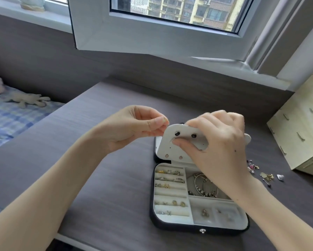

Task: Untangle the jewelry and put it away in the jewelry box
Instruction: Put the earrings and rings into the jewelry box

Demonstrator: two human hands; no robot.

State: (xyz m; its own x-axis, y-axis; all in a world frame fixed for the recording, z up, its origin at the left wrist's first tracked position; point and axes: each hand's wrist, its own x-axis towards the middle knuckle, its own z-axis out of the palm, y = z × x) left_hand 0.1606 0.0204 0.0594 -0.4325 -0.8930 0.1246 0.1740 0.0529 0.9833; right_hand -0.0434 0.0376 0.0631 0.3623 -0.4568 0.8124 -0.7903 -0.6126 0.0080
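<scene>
Pinching a small pale-gold piece (164,121) between thumb and forefinger, your left grip (132,127) is closed on it and hangs just left of the white earring panel (167,148). The piece almost touches the panel's upper left corner; what kind of jewelry it is you cannot tell. Your right grip (219,140) is clamped on that panel, thumb pressed on its front face below two dark studs, fingers curled over its top edge, holding it tilted up from the open jewelry box (170,228). The box lies on the desk (106,178) below both grips, nearer you. Under your right wrist its large compartment holds bracelets (204,187); lower left of that grip, the padded rolls carry rings (170,180). Loose jewelry (266,176) lies scattered on the desk just right of your right wrist, apart from the box.
</scene>
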